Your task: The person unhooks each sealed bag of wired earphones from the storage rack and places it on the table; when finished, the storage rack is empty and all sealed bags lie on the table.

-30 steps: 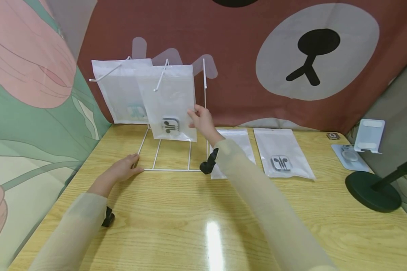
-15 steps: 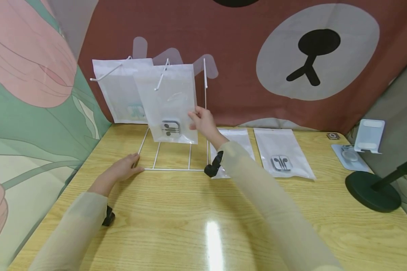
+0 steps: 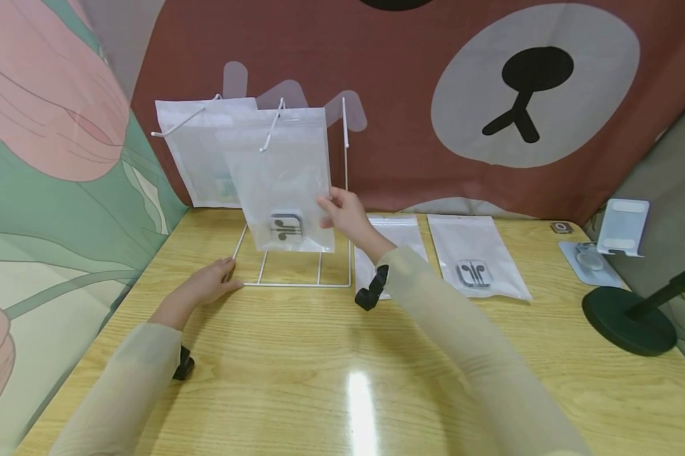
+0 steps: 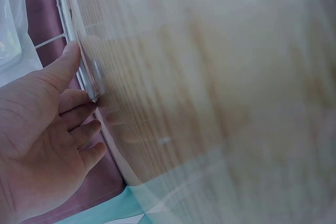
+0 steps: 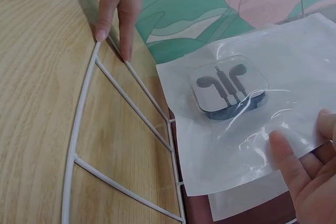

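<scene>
On the tabletop stands a white wire display rack with prongs at its top. A white zip bag hangs at the middle prong, a boxed pair of earphones showing through its lower part. My right hand pinches this bag's right edge between thumb and fingers. Another white bag hangs at the left prong, partly behind the first, with something pale teal inside. My left hand holds the front left corner of the rack's base, its thumb on the front wire and fingers at the side wire.
Right of the rack lie two more white bags, one partly under my right forearm and one with earphones. Farther right are a small square item, a light blue phone stand and a dark round-based stand. A printed cloth hangs behind.
My right hand has moved slightly down and right, bringing the lower end of the middle bag down and forward. My left hand stays on the rack's corner.
</scene>
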